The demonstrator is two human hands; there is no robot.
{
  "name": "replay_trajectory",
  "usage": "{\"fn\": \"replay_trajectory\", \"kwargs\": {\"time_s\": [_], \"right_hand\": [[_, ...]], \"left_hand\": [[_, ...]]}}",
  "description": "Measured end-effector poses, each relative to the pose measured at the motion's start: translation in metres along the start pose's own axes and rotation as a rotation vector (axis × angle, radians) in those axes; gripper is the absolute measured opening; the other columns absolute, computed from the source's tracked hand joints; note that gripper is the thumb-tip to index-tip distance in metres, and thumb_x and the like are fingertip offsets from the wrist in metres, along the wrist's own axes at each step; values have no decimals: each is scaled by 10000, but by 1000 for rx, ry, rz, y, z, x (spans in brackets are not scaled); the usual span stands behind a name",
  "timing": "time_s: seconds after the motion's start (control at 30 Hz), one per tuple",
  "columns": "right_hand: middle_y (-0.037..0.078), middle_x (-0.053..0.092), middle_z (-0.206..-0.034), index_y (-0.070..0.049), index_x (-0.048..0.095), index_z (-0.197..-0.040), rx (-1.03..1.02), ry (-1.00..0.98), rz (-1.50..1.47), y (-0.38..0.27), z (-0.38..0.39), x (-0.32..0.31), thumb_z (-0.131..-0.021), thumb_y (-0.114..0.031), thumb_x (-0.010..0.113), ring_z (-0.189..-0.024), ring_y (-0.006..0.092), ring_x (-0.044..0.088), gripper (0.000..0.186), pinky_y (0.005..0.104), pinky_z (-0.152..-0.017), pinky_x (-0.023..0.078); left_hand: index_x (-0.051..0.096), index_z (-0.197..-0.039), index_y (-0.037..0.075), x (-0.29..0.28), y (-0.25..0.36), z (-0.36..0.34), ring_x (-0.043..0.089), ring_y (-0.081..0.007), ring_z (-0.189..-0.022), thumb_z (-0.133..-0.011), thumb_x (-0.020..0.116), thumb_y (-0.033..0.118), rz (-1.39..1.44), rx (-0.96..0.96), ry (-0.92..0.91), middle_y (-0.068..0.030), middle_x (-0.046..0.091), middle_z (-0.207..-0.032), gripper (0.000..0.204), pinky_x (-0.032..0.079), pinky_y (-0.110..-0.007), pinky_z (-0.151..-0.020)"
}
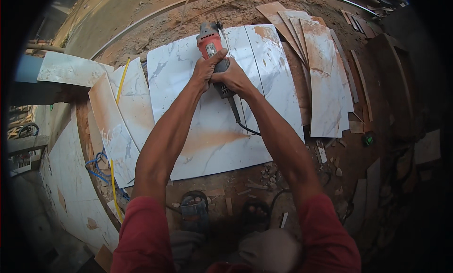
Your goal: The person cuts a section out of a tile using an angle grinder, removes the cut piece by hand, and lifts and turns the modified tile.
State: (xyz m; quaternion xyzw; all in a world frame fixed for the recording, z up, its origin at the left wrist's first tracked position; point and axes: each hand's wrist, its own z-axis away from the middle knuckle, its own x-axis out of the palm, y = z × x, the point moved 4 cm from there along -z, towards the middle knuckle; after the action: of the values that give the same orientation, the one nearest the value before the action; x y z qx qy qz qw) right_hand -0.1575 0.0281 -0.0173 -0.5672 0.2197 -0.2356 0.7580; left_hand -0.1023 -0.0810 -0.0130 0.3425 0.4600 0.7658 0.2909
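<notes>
A red and dark grey angle grinder [210,39] is held in both hands over a large white marble-look tile [184,103], its disc edge at a long dark straight line running down the tile's right half. My left hand [210,67] wraps round the red body from the left, thumb on top. My right hand [229,74] grips the grey handle section just below it. The grinder's black cord [244,127] trails down across the tile and disappears under my right forearm.
Stacked tile strips [321,84] lie right; more pieces [118,136] lie left beside a yellow measuring tape [122,79] and a blue cord [96,164]. A green roundish object [368,139] sits right. A metal bar [141,22] crosses the back. Rubble [271,176] lies near my sandalled feet.
</notes>
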Motion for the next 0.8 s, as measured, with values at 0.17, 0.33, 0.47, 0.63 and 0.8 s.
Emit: {"fn": "replay_trajectory", "kwargs": {"time_s": [0.17,0.33,0.47,0.63,0.8], "right_hand": [[92,637,-856,74,538,-1102,-23,14,12,-20,-5,5,-671,-243,794,-667,148,638,594,283,-561,553],[105,634,-849,79,514,-1111,-73,15,-5,-46,1,-2,-654,-245,809,-647,148,635,633,288,-534,552],[212,650,-1046,128,442,-1267,-3,63,3,-34,12,-2,-594,-335,796,-903,255,678,891,337,-765,562],[240,647,-1090,116,460,-1271,-25,39,29,-30,3,6,-595,-343,776,-967,310,670,876,350,-843,537],[240,650,-1069,124,471,-1254,-31,64,11,-25,-11,1,-593,-340,776,-948,306,670,863,349,-835,536]], "left_hand": [[643,-988,5,-4,16,-12,659,-157,-662,-761,848,349,9,-50,-96,-67,666,-808,460,552,-305,-598],[642,-988,-2,5,36,-12,656,-169,-641,-759,840,343,-28,28,-97,-73,665,-804,459,551,-303,-599],[644,-961,3,6,24,-5,633,-145,-619,-756,832,326,-22,34,-69,-59,656,-789,427,513,-280,-573],[641,-950,37,-1,21,-4,618,-136,-611,-772,805,331,-25,-19,-32,-40,646,-778,381,494,-275,-573],[637,-958,42,-1,24,-21,625,-140,-618,-772,802,346,-52,-38,-38,-43,648,-786,393,496,-280,-578]]}}
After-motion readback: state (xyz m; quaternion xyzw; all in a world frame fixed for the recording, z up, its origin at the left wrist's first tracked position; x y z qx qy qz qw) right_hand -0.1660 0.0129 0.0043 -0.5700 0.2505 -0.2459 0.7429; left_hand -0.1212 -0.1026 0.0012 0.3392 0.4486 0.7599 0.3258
